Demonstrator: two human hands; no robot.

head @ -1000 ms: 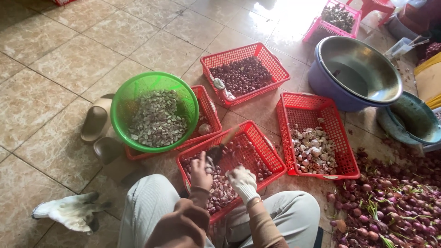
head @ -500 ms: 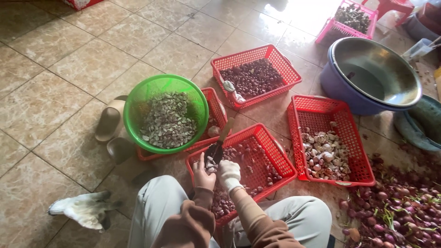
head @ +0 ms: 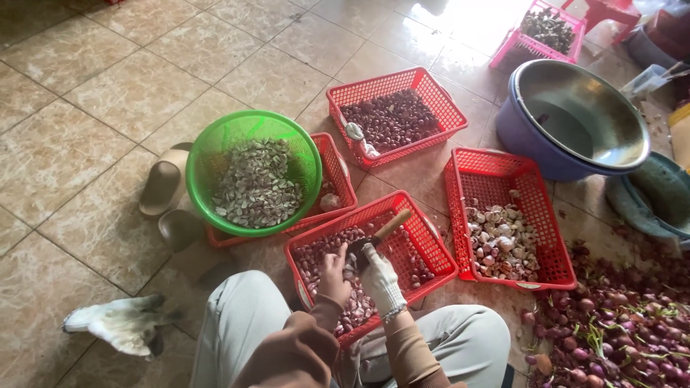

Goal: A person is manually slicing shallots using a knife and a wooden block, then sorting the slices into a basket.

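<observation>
The right hand [head: 379, 279], covered by a white knitted glove, is closed around a knife [head: 375, 238] with a wooden handle and a dark blade. The left hand [head: 334, 275] is bare, its fingers curled on a small shallot held against the blade. Both hands are held above the near red basket [head: 438, 253], a rectangular tray of plastic lattice that is filled with purple-skinned shallots and stands on the floor just in front of the knees.

A round green plastic basket [head: 309, 154] of pale, papery trimmings is seen resting on another red tray, to the left of the near one. A further red basket [head: 392, 77] with dark red shallots is placed beyond it, and a fourth [head: 489, 172], holding peeled, whitish bulbs, is set at the right. Behind that one a shiny metal bowl [head: 618, 115] is nested in a blue plastic basin [head: 517, 140]. Loose shallots [head: 625, 330] with green shoots are heaped at the lower right corner of the floor.

The floor [head: 108, 86] is laid with glossy beige marbled tiles. A pair of tan slippers [head: 164, 188] is left beside the green basket.
</observation>
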